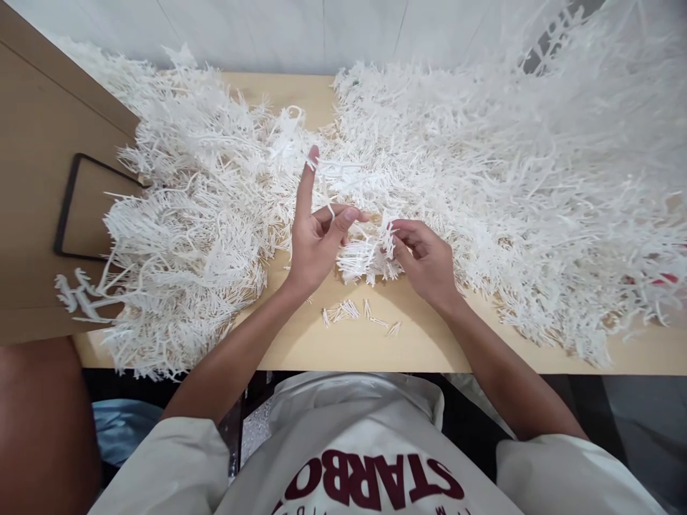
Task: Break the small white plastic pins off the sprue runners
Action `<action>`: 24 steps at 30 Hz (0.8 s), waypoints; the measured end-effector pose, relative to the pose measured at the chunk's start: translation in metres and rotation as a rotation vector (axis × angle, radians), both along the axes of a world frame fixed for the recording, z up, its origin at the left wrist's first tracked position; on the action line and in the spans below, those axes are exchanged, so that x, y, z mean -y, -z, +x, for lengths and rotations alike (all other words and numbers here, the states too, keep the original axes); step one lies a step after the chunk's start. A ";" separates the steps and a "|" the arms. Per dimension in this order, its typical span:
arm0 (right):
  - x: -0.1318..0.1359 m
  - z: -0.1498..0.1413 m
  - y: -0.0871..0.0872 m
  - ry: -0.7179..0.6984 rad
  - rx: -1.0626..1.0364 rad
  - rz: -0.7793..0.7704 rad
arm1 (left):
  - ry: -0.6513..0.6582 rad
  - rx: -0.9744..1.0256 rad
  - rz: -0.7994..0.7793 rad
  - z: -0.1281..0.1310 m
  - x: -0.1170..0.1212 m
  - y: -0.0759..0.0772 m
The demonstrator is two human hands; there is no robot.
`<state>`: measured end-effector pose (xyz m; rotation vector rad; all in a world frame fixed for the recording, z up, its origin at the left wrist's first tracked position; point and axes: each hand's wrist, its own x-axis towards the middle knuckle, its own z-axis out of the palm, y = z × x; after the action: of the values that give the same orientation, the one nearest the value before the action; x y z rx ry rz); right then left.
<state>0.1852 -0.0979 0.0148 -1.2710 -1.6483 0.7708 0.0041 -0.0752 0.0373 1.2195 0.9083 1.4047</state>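
My left hand (320, 239) has its index finger stretched upward, a thin white strand lying across the tip. Its thumb and other fingers are pinched together on thin white plastic strands, partly hidden by the hand. My right hand (424, 259) pinches a small white branched plastic piece (387, 236) between thumb and fingers, just right of the left hand. Under both hands lies a bunch of white plastic sticks (361, 261) at the front of the heap. Several short loose sticks (343, 310) are scattered on the table nearer my body.
Large heaps of white branched plastic strands cover the table (343, 350), a left heap (198, 186) and a bigger right heap (515, 172). A brown cardboard box (32, 179) with a black wire-like loop (67, 204) stands at left. Another person's bare limb (46, 422) shows at lower left.
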 end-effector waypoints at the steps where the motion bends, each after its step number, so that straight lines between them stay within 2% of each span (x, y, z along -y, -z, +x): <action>1: 0.001 0.000 -0.001 0.002 0.017 0.005 | 0.000 -0.003 0.006 0.000 -0.001 0.001; 6: 0.005 -0.001 -0.012 -0.079 0.139 0.097 | 0.072 -0.003 0.009 0.004 0.002 0.005; 9: 0.006 -0.005 -0.015 -0.031 0.181 0.135 | 0.112 0.037 -0.003 0.004 0.001 0.005; 12: 0.004 -0.007 -0.012 0.030 0.103 0.106 | 0.137 0.121 -0.026 0.000 -0.002 0.002; 16: 0.000 -0.006 -0.009 -0.027 0.124 0.056 | 0.167 0.187 -0.098 -0.005 -0.004 -0.003; 24: 0.001 -0.005 0.000 -0.080 0.331 0.362 | 0.146 0.100 -0.153 -0.007 -0.002 -0.005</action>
<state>0.1803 -0.0984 0.0145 -1.1164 -2.0061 0.2929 -0.0030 -0.0737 0.0420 1.0688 0.8254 1.2456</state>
